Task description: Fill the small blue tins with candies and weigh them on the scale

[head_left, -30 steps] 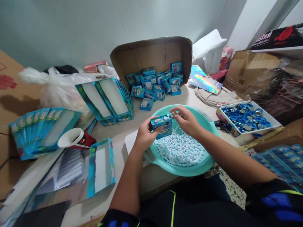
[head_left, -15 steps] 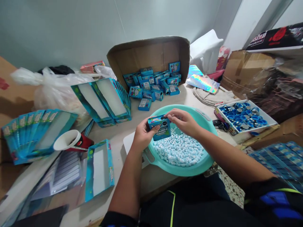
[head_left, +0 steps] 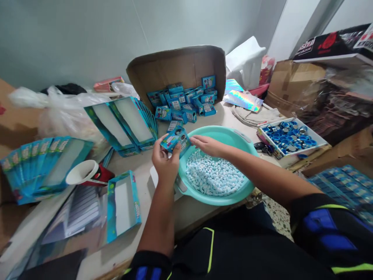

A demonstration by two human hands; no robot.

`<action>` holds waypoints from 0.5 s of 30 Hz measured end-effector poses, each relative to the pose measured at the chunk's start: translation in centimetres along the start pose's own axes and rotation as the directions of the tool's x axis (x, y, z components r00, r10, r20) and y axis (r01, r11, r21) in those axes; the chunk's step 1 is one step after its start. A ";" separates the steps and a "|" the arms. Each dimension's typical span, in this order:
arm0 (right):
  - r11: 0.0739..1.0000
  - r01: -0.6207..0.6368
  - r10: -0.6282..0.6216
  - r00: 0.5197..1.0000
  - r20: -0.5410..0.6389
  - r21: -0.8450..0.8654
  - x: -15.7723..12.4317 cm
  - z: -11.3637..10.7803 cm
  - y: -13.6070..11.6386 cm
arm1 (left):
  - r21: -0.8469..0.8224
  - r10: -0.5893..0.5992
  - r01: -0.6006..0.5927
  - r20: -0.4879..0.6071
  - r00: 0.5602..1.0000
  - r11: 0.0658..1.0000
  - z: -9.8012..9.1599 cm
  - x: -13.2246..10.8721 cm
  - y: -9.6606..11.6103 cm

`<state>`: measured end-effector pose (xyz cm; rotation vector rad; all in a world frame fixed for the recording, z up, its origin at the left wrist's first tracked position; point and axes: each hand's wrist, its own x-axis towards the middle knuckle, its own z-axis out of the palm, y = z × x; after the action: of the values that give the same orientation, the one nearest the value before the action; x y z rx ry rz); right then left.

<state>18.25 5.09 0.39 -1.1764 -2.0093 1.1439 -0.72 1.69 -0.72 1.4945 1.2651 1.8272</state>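
My left hand (head_left: 165, 158) grips a small blue candy box (head_left: 175, 139) and holds it tilted at the left rim of a teal basin (head_left: 230, 137). The basin holds a heap of small pale blue and white candies (head_left: 214, 177). My right hand (head_left: 207, 144) rests over the basin just right of the box, fingers loosely extended and apart, nothing in them. Behind, a tipped cardboard carton (head_left: 175, 68) holds several filled small blue boxes (head_left: 186, 99).
Flat blue display cartons stand fanned at the left (head_left: 128, 122) and far left (head_left: 40, 163); one lies open (head_left: 122, 204). A red paper cup (head_left: 86, 175) lies on its side. A white tray of blue caps (head_left: 291, 138) sits right, with cardboard boxes and holographic bags behind.
My left hand has carried the small box left and up, off the middle of the basin to its left rim, and tilted it. My right hand has let go of the box's top.
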 end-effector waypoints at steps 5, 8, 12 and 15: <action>0.886 -0.016 0.154 0.953 0.262 -0.463 0.7 1.2 -1.5 | 0.146 0.002 0.023 -0.166 0.986 0.989 -6.2 2.1 0.8; 0.824 0.047 0.242 0.872 0.426 -0.564 1.0 2.7 -1.9 | 0.114 -0.137 0.161 -0.194 0.971 0.980 -9.7 2.8 -0.1; 0.804 0.195 0.237 0.761 0.604 -0.561 0.9 4.1 -2.0 | 0.038 -0.305 0.310 -0.106 0.946 0.950 -10.8 1.6 -1.8; 0.800 0.231 0.248 0.713 0.656 -0.553 0.6 4.2 -1.8 | 0.148 -0.337 0.328 0.033 0.941 0.933 -10.2 0.2 -2.2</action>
<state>13.97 3.46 -0.10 -1.1036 -3.1631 1.0761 -10.71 -0.82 -2.36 1.2953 1.5395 1.4920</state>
